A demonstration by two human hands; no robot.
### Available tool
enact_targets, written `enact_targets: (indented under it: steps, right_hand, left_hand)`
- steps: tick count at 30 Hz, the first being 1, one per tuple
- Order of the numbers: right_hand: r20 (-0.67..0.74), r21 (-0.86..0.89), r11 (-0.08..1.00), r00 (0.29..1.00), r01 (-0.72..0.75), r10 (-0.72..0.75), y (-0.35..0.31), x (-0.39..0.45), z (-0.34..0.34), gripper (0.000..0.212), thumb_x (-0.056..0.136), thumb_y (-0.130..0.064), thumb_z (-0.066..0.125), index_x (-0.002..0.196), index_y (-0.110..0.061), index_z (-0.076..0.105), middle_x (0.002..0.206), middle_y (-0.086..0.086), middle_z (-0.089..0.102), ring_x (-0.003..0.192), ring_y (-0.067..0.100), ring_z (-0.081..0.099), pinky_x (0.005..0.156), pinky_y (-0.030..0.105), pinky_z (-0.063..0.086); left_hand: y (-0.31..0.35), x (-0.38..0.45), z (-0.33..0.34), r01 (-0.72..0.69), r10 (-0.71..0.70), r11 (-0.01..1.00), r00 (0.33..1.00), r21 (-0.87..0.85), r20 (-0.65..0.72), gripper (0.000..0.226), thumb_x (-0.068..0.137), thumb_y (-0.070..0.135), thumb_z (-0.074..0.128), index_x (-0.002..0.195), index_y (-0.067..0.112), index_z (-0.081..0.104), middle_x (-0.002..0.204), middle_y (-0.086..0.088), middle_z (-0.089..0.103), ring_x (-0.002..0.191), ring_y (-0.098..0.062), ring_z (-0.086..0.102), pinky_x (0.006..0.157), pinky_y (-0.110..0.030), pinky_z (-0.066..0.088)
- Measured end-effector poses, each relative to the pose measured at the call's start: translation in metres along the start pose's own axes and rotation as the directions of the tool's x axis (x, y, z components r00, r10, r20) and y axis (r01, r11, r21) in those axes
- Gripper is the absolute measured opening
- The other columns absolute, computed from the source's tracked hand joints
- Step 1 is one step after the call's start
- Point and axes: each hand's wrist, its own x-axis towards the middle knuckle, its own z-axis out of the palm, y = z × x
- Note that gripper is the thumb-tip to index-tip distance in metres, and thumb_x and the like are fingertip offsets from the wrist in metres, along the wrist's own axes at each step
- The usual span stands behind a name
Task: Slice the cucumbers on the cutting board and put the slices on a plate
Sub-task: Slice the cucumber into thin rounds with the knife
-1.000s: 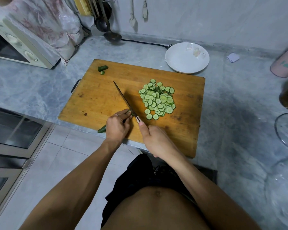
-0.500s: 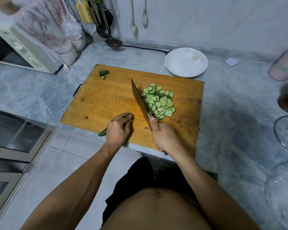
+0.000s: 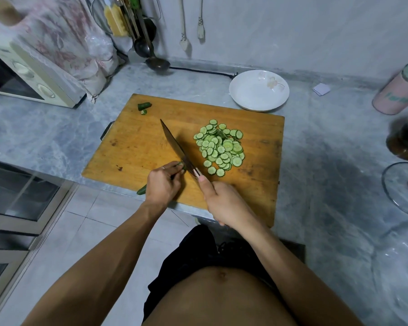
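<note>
Wooden cutting board (image 3: 151, 147) flat on grey marble counter (image 3: 45, 137), near edge at counter lip. Left hand (image 3: 161, 184) curled over remaining cucumber (image 3: 142, 190) at board's near-left edge, fingertips pinning cut end just left of blade; dark green tail end sticking out under wrist, past board edge. Right hand (image 3: 224, 203) wrapped around knife (image 3: 174, 143) handle, thumb laid along top toward blade. Blade angled from near-right to far-left across board, heel down at cucumber's cut end, tip pointing far-left; can't tell whether edge is through cucumber or just touching it. Pile of cucumber slices (image 3: 219, 148) on board right of blade, loosely heaped, a few loose rounds at near edge of heap, none touching knife. Two small cucumber end pieces (image 3: 144, 106) at board's far-left corner, well apart from everything else. White plate (image 3: 259, 90) on counter just beyond board's far-right corner, no slices in it, small floral print on far side. Microwave (image 3: 28, 74) far left, partly draped with patterned cloth (image 3: 64, 41). Ladle (image 3: 154, 60) and utensils hanging on far wall. Pink canister (image 3: 398, 92) far right, dark jar (image 3: 405, 137) nearer, glass lid (image 3: 403, 187) at right edge.
</note>
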Motion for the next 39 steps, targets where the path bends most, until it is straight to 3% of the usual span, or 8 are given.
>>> enact_targets:
  steps: [10, 15, 18, 21, 24, 30, 36, 39]
  right_hand:
    - [0.038, -0.035, 0.999, 0.999, 0.014, -0.012, -0.005, -0.006, 0.000, 0.060, 0.105, -0.054, 0.024, 0.068, -0.014, 0.049, 0.058, 0.002, 0.052, 0.048, 0.016, 0.052, 0.064, 0.042, 0.055]
    - [0.054, 0.004, 1.000, 0.999, -0.012, 0.011, -0.003, 0.010, 0.006, 0.066, 0.104, -0.056, 0.022, 0.068, -0.008, 0.051, 0.058, 0.011, 0.054, 0.043, 0.025, 0.055, 0.044, 0.029, 0.046]
    - [0.049, 0.007, 1.000, 0.999, -0.022, 0.022, -0.002, 0.017, 0.011, 0.065, 0.104, -0.056, 0.022, 0.066, -0.011, 0.049, 0.056, 0.006, 0.050, 0.049, 0.025, 0.055, 0.056, 0.038, 0.053]
    - [0.022, -0.012, 0.999, 0.999, -0.033, 0.033, -0.001, 0.020, 0.014, 0.064, 0.104, -0.056, 0.022, 0.064, -0.014, 0.049, 0.058, 0.003, 0.049, 0.060, 0.029, 0.057, 0.068, 0.043, 0.056]
    - [-0.008, 0.019, 0.997, 0.997, -0.077, 0.077, 0.002, 0.021, 0.009, 0.062, 0.104, -0.057, 0.024, 0.064, -0.016, 0.048, 0.059, 0.002, 0.049, 0.058, 0.027, 0.055, 0.062, 0.037, 0.050]
    - [-0.070, 0.110, 0.988, 0.991, -0.109, 0.117, 0.016, 0.017, -0.009, 0.064, 0.104, -0.057, 0.024, 0.062, -0.015, 0.050, 0.052, 0.003, 0.046, 0.044, 0.021, 0.048, 0.038, 0.021, 0.038]
    - [-0.046, 0.081, 0.995, 0.997, -0.062, 0.066, 0.012, 0.013, -0.009, 0.062, 0.104, -0.056, 0.026, 0.060, -0.019, 0.047, 0.052, 0.002, 0.049, 0.041, 0.018, 0.048, 0.043, 0.022, 0.038]
    - [-0.027, 0.065, 0.997, 0.999, -0.027, 0.029, 0.009, 0.008, -0.007, 0.062, 0.103, -0.058, 0.026, 0.064, -0.016, 0.050, 0.058, 0.003, 0.051, 0.047, 0.020, 0.049, 0.053, 0.033, 0.043]
  left_hand:
    - [-0.001, 0.000, 0.001, 0.000, 0.000, 1.000, 1.000, -0.011, -0.013, 0.019, 0.083, 0.006, 0.070, 0.100, 0.009, 0.077, 0.111, -0.006, 0.072, 0.095, -0.018, 0.070, 0.093, -0.016, 0.043]
    - [0.001, -0.001, 0.003, -0.034, 0.033, 0.999, 0.999, -0.018, -0.027, 0.022, 0.078, -0.002, 0.069, 0.097, 0.006, 0.077, 0.107, -0.009, 0.073, 0.092, -0.022, 0.071, 0.091, -0.019, 0.046]
    - [0.000, 0.000, 0.004, -0.032, 0.031, 0.999, 0.999, -0.034, -0.030, 0.023, 0.078, -0.003, 0.068, 0.097, 0.006, 0.077, 0.107, -0.010, 0.073, 0.092, -0.022, 0.071, 0.090, -0.022, 0.049]
    - [0.000, 0.000, 0.004, 0.002, -0.004, 0.999, 0.999, -0.050, -0.039, 0.023, 0.078, -0.003, 0.068, 0.097, 0.005, 0.077, 0.107, -0.011, 0.073, 0.094, -0.022, 0.071, 0.090, -0.016, 0.046]
    - [0.003, -0.002, 0.005, 0.032, -0.035, 0.997, 0.998, -0.070, -0.043, 0.023, 0.078, -0.004, 0.069, 0.098, 0.006, 0.077, 0.107, -0.010, 0.073, 0.094, -0.021, 0.070, 0.091, -0.010, 0.041]
    - [0.000, 0.001, -0.001, -0.036, 0.036, 0.999, 0.999, -0.018, 0.012, 0.021, 0.082, 0.002, 0.070, 0.100, 0.008, 0.077, 0.112, -0.008, 0.071, 0.096, -0.022, 0.069, 0.092, -0.018, 0.046]
    - [-0.005, 0.001, -0.002, -0.104, 0.104, 0.994, 0.994, -0.016, -0.020, 0.018, 0.082, 0.005, 0.072, 0.099, 0.008, 0.077, 0.105, -0.006, 0.072, 0.088, -0.022, 0.068, 0.081, -0.023, 0.052]
    - [-0.005, 0.000, 0.001, -0.106, 0.105, 0.994, 0.993, -0.023, -0.053, 0.016, 0.081, 0.005, 0.073, 0.097, 0.007, 0.077, 0.101, -0.006, 0.074, 0.086, -0.021, 0.069, 0.081, -0.017, 0.048]
